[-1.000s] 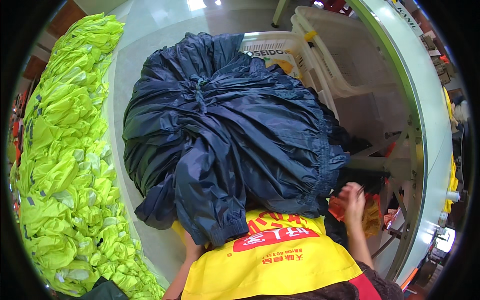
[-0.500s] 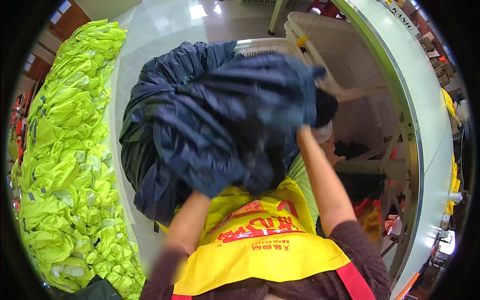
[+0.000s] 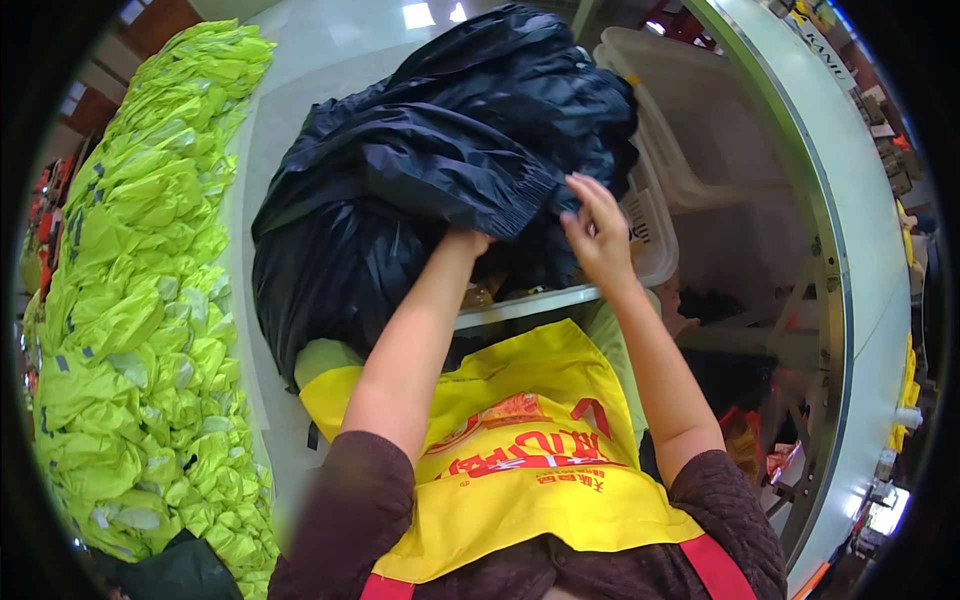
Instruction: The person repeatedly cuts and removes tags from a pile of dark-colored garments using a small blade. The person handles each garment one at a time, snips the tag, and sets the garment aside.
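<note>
Head: gathered, perhaps navy fabric (image 3: 430, 165)

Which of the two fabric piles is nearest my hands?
The glossy dark navy fabric heap; it partly covers your left hand, whereas the crumpled neon yellow-green fabric pile lies further left.

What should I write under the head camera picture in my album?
Left hand partly under dark cloth, right hand beside its gathered edge, with yellow-green cloth heaped to the left.

The dark fabric (image 3: 440, 170) covers part of the left hand (image 3: 474, 240) and much of the pale bin (image 3: 655, 255); a blackish cloth (image 3: 185, 572) is cut off at near left.
</note>
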`<move>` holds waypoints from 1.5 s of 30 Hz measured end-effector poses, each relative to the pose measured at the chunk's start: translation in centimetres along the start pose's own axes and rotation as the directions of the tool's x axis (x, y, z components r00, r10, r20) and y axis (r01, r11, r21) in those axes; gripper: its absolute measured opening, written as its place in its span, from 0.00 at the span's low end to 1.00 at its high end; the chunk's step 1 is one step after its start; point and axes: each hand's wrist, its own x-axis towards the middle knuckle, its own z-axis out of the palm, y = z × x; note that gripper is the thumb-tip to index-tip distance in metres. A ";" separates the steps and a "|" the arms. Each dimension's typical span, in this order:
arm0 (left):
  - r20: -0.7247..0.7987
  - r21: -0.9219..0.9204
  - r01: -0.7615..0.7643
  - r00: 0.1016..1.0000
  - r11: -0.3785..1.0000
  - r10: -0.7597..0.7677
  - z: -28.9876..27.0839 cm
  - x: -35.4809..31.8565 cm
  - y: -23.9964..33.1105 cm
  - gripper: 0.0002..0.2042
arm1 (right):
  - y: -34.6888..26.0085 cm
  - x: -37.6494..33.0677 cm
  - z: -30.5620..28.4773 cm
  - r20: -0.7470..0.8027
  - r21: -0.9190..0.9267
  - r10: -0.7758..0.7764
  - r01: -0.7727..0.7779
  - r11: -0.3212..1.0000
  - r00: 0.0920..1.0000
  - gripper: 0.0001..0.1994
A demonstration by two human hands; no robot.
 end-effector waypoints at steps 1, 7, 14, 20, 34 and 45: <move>-0.091 0.059 0.046 0.995 0.997 -0.040 1.8 -3.9 0.1 0.18 | -0.6 -1.5 0.7 0.043 0.002 0.042 -0.042 0.999 0.998 0.28; -0.161 0.575 -0.289 0.877 0.766 0.452 -0.4 -14.1 -8.1 0.19 | -5.2 -1.3 2.4 -0.127 -0.015 0.010 -0.011 1.000 0.992 0.24; 0.380 0.601 -0.332 0.919 0.727 0.105 -0.2 -29.1 -6.3 0.21 | -7.6 -2.8 -4.5 -0.090 0.316 0.434 -0.388 0.866 0.896 0.07; 0.460 0.706 -0.654 0.714 0.270 0.527 -3.4 -30.7 -5.6 0.17 | 4.4 -6.9 -21.7 -0.385 0.451 0.527 -0.344 0.824 0.758 0.05; 0.222 0.958 -0.277 0.883 0.075 0.414 -23.1 -27.8 1.5 0.13 | 0.0 -17.6 -19.0 0.153 0.889 0.935 -0.457 0.012 0.321 0.07; 0.296 0.858 -0.384 0.912 0.341 0.283 6.6 -29.1 -3.7 0.45 | -12.7 -9.7 -11.0 0.313 0.851 0.858 -0.521 -0.064 0.407 0.10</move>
